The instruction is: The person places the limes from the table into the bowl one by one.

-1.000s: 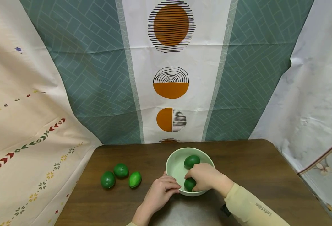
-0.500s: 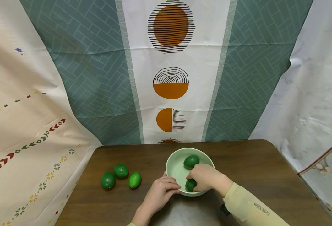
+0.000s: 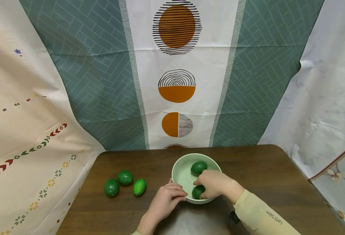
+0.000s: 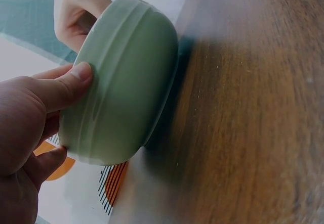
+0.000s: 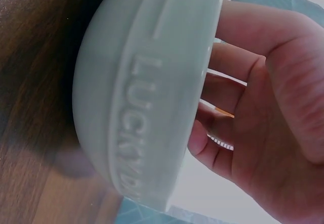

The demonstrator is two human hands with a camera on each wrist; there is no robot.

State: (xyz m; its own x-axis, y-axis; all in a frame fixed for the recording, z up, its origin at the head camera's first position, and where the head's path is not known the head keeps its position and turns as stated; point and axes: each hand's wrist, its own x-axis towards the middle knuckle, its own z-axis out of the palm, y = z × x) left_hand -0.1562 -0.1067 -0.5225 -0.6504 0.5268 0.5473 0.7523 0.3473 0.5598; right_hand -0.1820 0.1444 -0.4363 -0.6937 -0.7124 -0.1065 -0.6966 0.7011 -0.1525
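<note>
Observed smooth, glossy, ceramic-looking bowl (image 3: 185, 176) with raised lettering (image 5: 132, 123). Noted shiny skin on limes (image 3: 125, 178) left of bowl. Found satin wood grain on tabletop (image 3: 248, 182) beneath bowl; creased, cloth-like backdrop (image 3: 178, 62) behind bowl.

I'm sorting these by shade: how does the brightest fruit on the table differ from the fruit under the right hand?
The bright fruit is vivid green; the gripped fruit is darker green. The bright fruit lies uncovered on the table; the gripped fruit is in the bowl, partly hidden by the right hand. Both are rounded.
</note>
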